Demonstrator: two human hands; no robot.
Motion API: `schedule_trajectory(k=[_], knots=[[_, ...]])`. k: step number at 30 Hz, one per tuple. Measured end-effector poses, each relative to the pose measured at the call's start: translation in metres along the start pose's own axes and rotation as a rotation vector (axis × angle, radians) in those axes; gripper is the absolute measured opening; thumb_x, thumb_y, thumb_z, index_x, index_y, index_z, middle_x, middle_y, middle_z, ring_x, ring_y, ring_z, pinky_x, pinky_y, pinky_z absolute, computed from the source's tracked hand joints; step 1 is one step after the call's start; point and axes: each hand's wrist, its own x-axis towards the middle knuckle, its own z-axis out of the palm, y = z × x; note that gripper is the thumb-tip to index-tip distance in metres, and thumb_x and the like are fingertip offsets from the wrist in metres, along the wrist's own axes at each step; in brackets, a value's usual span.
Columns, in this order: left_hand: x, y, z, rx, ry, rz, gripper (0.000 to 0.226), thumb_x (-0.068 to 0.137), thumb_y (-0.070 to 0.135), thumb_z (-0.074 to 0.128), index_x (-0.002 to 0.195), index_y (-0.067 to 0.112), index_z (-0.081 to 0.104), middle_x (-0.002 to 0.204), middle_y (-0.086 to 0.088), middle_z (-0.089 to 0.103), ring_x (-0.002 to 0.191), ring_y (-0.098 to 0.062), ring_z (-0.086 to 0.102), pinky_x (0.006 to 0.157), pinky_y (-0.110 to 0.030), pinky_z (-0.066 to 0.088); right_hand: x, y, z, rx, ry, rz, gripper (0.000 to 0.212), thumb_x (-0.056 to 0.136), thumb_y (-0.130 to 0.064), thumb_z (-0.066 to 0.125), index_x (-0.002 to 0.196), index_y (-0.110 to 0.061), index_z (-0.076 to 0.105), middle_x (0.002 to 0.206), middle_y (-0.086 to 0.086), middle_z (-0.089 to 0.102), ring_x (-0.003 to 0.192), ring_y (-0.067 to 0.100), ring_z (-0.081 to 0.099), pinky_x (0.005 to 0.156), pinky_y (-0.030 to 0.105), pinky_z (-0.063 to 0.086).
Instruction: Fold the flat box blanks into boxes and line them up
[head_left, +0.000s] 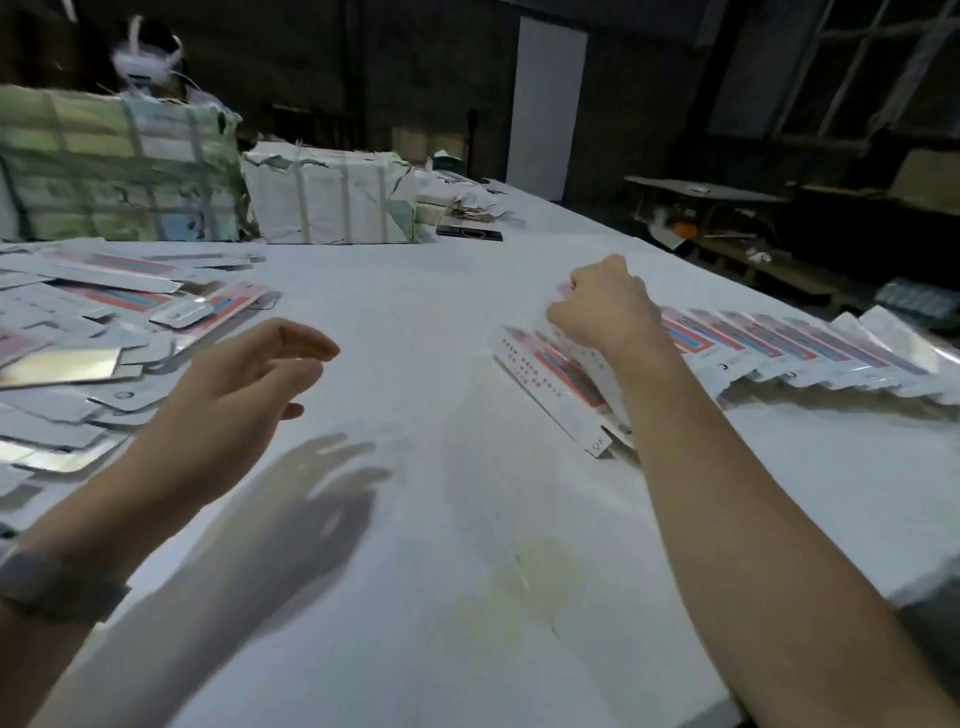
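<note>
A loose heap of flat box blanks (98, 332), white with red-blue print and silver backs, covers the left side of the white table (415, 519). On the right, a slanted row of folded boxes (789, 353) overlaps like fallen dominoes. My right hand (608, 306) has its fingers curled round the top end of the nearest folded box (550, 384) at the row's left end. My left hand (239, 384) hovers above the table with relaxed fingers, holding nothing, just right of the blank heap.
Two large strapped bundles (124, 166) (332, 197) stand at the far left of the table, with a person wearing a white headset (148, 57) behind them. A dark flat item (470, 231) lies mid-far. The table's right edge drops to dark benches (727, 208).
</note>
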Motion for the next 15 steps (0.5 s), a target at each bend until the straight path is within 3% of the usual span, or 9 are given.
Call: schedule_trajectory(k=[4,7,9,12,15], knots=[[-0.001,0.002,-0.001,0.13,-0.011,-0.03,0.017,0.081,0.028,0.061,0.086,0.039,0.073,0.096,0.018,0.073,0.09,0.001,0.064,0.089,-0.044,0.055,0.004,0.006,0.007,-0.072,0.06,0.019,0.032,0.093,-0.029,0.059,0.124,-0.02,0.056,0.138,0.009,0.041,0.123,0.032,0.039,0.098,0.051,0.034],[0.003,0.003,-0.006,0.346,0.035,-0.003,0.019,0.089,0.017,0.064,0.084,0.035,0.069,0.09,0.02,0.071,0.091,0.002,0.063,0.086,-0.032,0.05,-0.003,-0.009,0.004,-0.039,0.281,-0.114,0.043,0.086,-0.02,0.067,0.128,-0.025,0.061,0.147,0.006,0.039,0.132,0.033,0.032,0.104,0.054,0.029],[0.007,-0.002,-0.017,0.543,0.125,0.02,0.022,0.092,0.009,0.06,0.095,0.03,0.068,0.102,0.013,0.071,0.1,-0.01,0.063,0.085,-0.028,0.044,-0.014,-0.023,0.008,0.059,0.386,-0.286,0.043,0.084,-0.015,0.067,0.125,-0.024,0.065,0.142,0.007,0.046,0.13,0.034,0.036,0.101,0.052,0.034],[0.015,-0.016,-0.046,0.966,0.193,-0.122,0.035,0.093,0.025,0.056,0.128,0.022,0.058,0.131,-0.011,0.061,0.124,-0.036,0.049,0.103,-0.045,0.041,-0.032,-0.049,0.018,0.177,0.385,-0.53,0.03,0.085,-0.016,0.065,0.114,-0.021,0.071,0.128,0.007,0.056,0.119,0.036,0.045,0.094,0.049,0.04],[0.014,-0.031,-0.081,1.215,0.165,-0.496,0.055,0.094,0.044,0.049,0.146,0.031,0.035,0.159,-0.013,0.03,0.149,-0.048,0.01,0.114,-0.07,0.014,-0.048,-0.065,0.033,0.234,0.287,-0.655,0.022,0.085,-0.015,0.068,0.106,-0.019,0.075,0.121,0.008,0.061,0.115,0.036,0.049,0.095,0.05,0.042]])
